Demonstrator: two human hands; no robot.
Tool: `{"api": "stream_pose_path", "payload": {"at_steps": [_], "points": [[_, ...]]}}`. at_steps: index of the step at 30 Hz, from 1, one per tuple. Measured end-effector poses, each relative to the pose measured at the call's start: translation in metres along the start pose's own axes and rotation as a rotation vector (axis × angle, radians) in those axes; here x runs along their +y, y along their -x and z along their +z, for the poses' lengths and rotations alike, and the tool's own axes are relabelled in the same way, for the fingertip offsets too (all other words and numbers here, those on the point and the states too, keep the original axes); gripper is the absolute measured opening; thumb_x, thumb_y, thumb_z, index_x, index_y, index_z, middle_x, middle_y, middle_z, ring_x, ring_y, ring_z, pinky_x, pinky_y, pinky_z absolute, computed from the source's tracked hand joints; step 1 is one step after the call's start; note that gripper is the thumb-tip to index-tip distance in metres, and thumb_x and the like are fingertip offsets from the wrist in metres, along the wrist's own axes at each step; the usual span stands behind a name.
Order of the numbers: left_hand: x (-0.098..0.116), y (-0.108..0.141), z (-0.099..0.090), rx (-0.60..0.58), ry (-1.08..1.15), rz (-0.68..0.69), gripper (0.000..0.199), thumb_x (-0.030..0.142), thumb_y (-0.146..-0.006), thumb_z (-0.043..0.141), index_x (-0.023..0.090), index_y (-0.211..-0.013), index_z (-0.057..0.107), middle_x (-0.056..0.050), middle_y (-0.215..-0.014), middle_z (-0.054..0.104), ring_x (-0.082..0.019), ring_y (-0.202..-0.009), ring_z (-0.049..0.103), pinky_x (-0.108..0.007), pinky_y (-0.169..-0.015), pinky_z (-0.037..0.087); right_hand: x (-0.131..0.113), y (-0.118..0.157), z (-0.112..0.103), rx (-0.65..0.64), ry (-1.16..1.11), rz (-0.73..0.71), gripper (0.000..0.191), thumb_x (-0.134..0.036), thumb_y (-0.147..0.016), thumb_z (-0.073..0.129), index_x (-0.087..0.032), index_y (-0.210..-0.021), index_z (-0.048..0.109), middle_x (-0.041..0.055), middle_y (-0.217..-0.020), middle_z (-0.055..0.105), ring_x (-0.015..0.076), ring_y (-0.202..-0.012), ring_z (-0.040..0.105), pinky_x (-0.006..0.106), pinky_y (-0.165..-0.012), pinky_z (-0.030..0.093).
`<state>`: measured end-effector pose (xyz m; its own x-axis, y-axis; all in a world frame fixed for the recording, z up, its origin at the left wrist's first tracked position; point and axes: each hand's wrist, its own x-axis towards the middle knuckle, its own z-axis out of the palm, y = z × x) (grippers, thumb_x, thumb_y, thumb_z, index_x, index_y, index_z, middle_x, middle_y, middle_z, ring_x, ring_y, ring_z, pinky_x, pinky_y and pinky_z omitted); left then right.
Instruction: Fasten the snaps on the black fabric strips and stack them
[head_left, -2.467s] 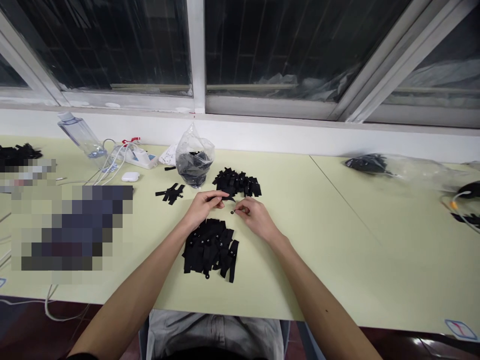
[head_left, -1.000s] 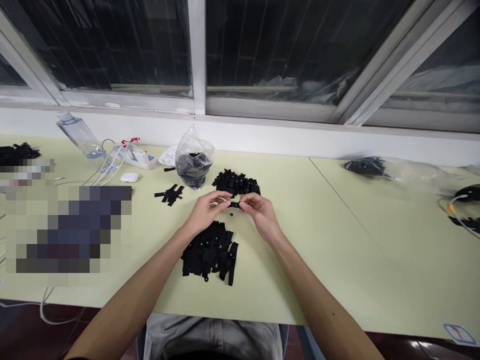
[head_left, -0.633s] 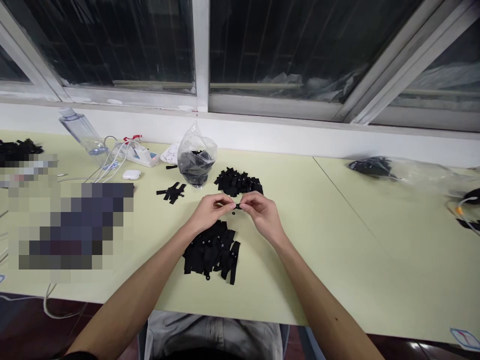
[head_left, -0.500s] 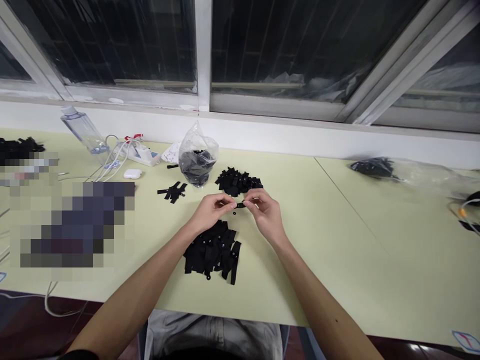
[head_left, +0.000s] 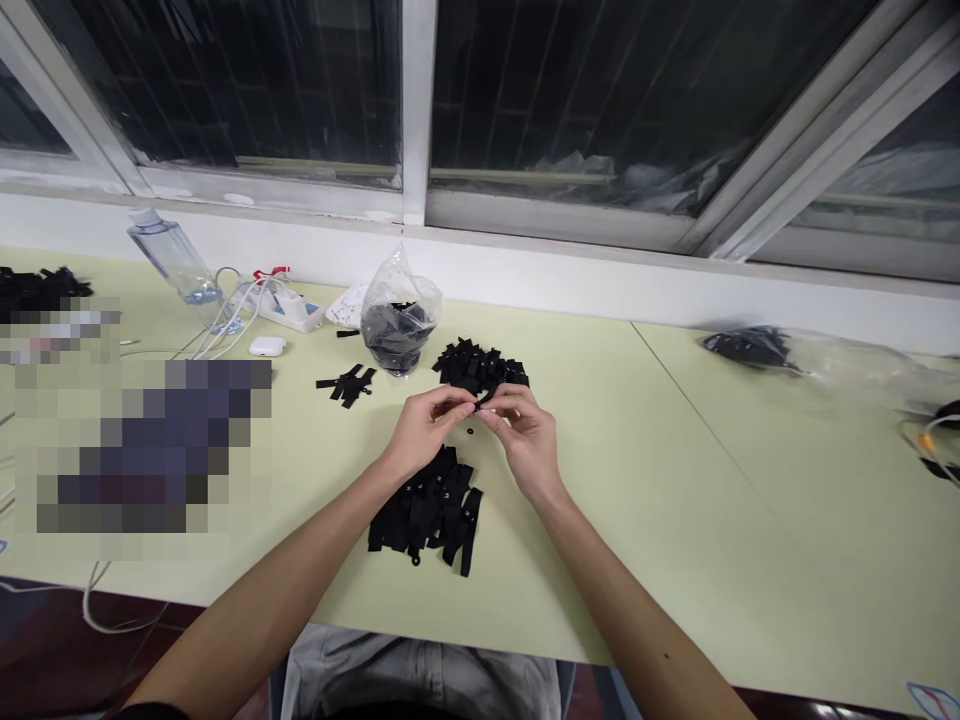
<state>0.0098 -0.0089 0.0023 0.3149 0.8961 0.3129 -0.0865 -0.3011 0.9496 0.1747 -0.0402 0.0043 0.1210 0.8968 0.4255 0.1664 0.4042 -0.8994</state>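
My left hand (head_left: 427, 428) and my right hand (head_left: 527, 440) meet over the middle of the table, fingertips pinched together. Between them is a small black fabric strip (head_left: 480, 404), mostly covered by the fingers. A tiny black ring (head_left: 470, 431) lies on the table just below the fingertips. Nearer to me, partly under my left wrist, spreads a pile of black strips (head_left: 427, 515), some with small white marks. Another heap of black strips (head_left: 480, 362) sits right behind my hands.
A clear plastic bag of black pieces (head_left: 401, 330) stands behind a few loose strips (head_left: 346, 384). To the left are a bottle (head_left: 176, 260), a power strip (head_left: 289, 308), cables and a white case (head_left: 268, 346). Another bag (head_left: 757, 348) lies at the back right.
My hands have drawn closer together, and the strip between them has turned and shows less. The view has shifted slightly; the piles look the same.
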Motion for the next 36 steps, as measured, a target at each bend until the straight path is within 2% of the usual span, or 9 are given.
{"api": "stream_pose_path", "payload": {"at_steps": [9, 18, 30, 36], "points": [[0.0, 0.001, 0.002, -0.031, 0.059, 0.009, 0.021, 0.033, -0.088, 0.066, 0.017, -0.1, 0.07, -0.009, -0.103, 0.071, -0.02, -0.099, 0.067, -0.032, -0.09, 0.053, 0.0, -0.002, -0.001, 0.011, -0.048, 0.0, 0.005, -0.029, -0.082, 0.075, -0.025, -0.084, 0.074, 0.006, -0.099, 0.063, 0.0217, -0.094, 0.059, 0.036, -0.078, 0.048], [0.002, 0.0, 0.001, -0.015, 0.046, 0.03, 0.019, 0.032, -0.089, 0.065, 0.016, -0.098, 0.069, -0.008, -0.098, 0.07, -0.018, -0.095, 0.067, -0.031, -0.09, 0.053, -0.001, 0.002, 0.002, 0.038, -0.018, 0.056, 0.011, -0.033, -0.083, 0.073, -0.023, -0.086, 0.07, 0.0059, -0.094, 0.069, 0.0232, -0.094, 0.063, 0.04, -0.083, 0.05], [-0.001, 0.0, 0.0, -0.006, 0.042, -0.019, 0.024, 0.036, -0.086, 0.068, 0.016, -0.098, 0.068, -0.008, -0.095, 0.072, -0.019, -0.093, 0.069, -0.031, -0.086, 0.054, -0.009, 0.006, 0.007, 0.064, 0.158, -0.081, 0.006, -0.028, -0.087, 0.069, -0.022, -0.085, 0.07, 0.0045, -0.089, 0.066, 0.0196, -0.081, 0.06, 0.035, -0.071, 0.049], [-0.006, -0.001, -0.001, 0.014, 0.006, -0.022, 0.026, 0.037, -0.084, 0.07, 0.016, -0.099, 0.073, -0.009, -0.098, 0.073, -0.02, -0.091, 0.07, -0.032, -0.083, 0.056, -0.011, 0.007, 0.007, 0.051, 0.137, -0.048, 0.006, -0.027, -0.088, 0.067, -0.022, -0.089, 0.069, 0.0041, -0.09, 0.067, 0.0191, -0.081, 0.061, 0.034, -0.072, 0.049]]}}
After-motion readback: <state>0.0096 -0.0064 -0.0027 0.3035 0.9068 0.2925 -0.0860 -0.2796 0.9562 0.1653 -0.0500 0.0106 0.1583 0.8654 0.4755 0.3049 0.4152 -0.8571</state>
